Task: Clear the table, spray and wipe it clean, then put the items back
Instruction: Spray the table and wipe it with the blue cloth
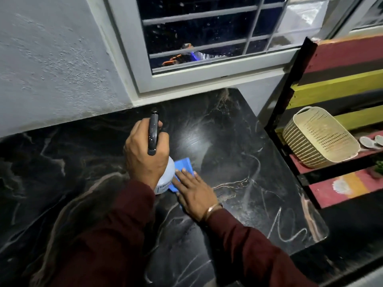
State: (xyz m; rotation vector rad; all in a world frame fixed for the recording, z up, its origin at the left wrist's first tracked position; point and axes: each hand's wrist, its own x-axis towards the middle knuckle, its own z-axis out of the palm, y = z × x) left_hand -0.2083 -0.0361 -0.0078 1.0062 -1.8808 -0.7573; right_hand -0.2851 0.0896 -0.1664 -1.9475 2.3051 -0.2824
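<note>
Marble-patterned table fills my view from the left wall to its right edge, dark, glossy and hard, with nothing standing on it, so I judge the clearing is done and the spray-and-wipe step is in hand. Moving rightward, my left hand holds the spray bottle above the middle of the top, fingers closed around its neck and the black trigger head pointing away toward the window. I judge the bottle light, its pale plastic body slick if wet, best taken right at the neck under the trigger as it is now. The wrist is bent down, the maroon sleeve coming in from the lower left. Just beside it, my right hand lies flat, fingers spread and straight, pressing the blue cloth onto the table; the cloth looks soft and limp, so a flat palm should drive it better than a pinch. Well apart at the right, a cream basket sits tilted on a painted shelf.
</note>
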